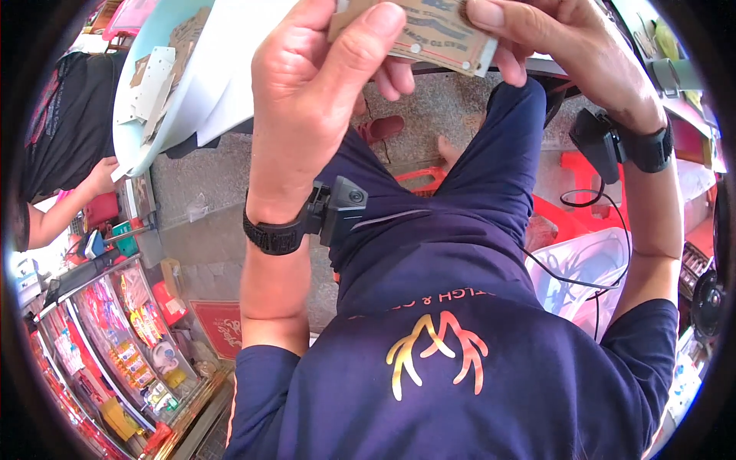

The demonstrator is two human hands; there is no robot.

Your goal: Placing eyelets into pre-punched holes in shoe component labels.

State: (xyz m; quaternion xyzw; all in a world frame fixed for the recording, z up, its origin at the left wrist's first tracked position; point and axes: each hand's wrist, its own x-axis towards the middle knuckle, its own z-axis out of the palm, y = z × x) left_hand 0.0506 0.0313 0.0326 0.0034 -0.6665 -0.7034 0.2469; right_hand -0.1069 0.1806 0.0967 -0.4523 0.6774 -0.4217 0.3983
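At the top of the view, my two hands hold a flat brown printed card (pixel 441 40) with a pale layer along its lower edge. My left hand (pixel 310 88) pinches its left side, thumb lying on the printed face. On the right side, my right hand (pixel 563 34) presses its thumb on the card with fingers curled behind. The card's upper part runs out of the picture. To the left of my left hand is a pale blue basin (pixel 138 165) containing white cards (pixel 153 84) and brown card pieces (pixel 188 34).
A white surface (pixel 230 107) lies beside the basin. Another person's hand (pixel 102 176) is near the basin's lower rim. Racks of colourful packets (pixel 126 337) stand at lower left. Right of my legs are a red plastic stool (pixel 586 188), a translucent tub (pixel 575 264) and a black cable (pixel 563 282).
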